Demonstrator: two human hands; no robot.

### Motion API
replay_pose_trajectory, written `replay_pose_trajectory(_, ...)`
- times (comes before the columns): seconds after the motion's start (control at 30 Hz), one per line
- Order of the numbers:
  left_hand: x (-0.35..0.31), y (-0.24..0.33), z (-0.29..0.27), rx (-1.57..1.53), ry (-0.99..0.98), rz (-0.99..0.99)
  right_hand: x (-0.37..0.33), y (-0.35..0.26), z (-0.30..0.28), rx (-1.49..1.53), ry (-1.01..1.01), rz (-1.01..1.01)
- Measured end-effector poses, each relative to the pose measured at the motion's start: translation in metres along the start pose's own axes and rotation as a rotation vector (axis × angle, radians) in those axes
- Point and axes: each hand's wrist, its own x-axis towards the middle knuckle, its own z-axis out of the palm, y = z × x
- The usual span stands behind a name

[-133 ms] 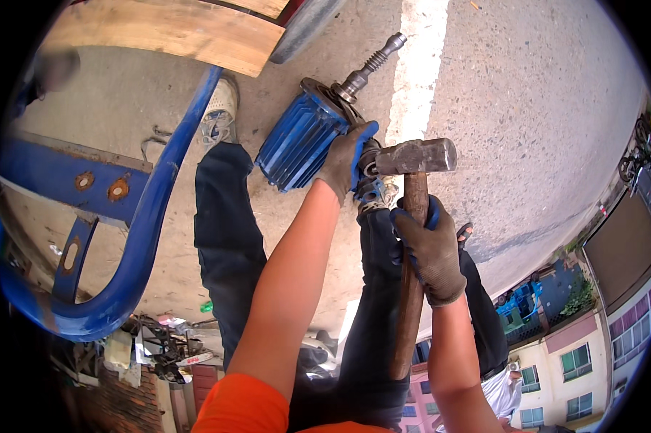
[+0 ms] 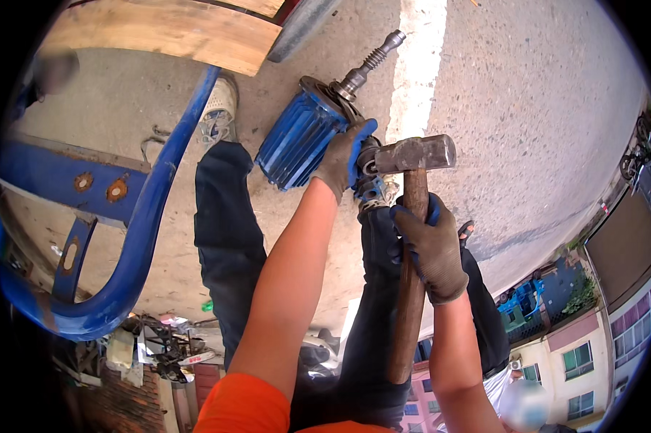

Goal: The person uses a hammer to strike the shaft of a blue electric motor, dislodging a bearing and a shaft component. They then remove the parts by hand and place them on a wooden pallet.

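Note:
My right hand, in a grey glove with blue palm coating, is wrapped round the wooden handle of a sledgehammer. The hammer's steel head lies level, its left face against or just beside a dark round metal part. My left hand, gloved alike, closes round that part; its fingers partly hide it, so its kind is unclear. Left of this hand a blue finned electric motor lies tilted on the ground. A ridged steel worm shaft sticks out from its far end.
A bent blue tubular frame with a rusty-holed crossbar stands at left, below wooden planks. My shoe is beside the motor. A white line runs along the pavement. Another person is at lower right, behind my right forearm.
My hands and the hammer keep almost the same place against the motor. At lower right, more of the other person has come into view.

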Motion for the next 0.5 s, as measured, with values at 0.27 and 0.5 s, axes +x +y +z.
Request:
replay_pose_trajectory(0.27,0.008,-0.001,0.001,0.012,0.01,-0.062,0.007,0.008,-0.006,-0.067,0.056,-0.006)
replay_pose_trajectory(0.5,0.006,0.005,-0.019,0.069,0.064,0.001,-0.061,-0.119,-0.116,-0.237,0.289,-0.447)
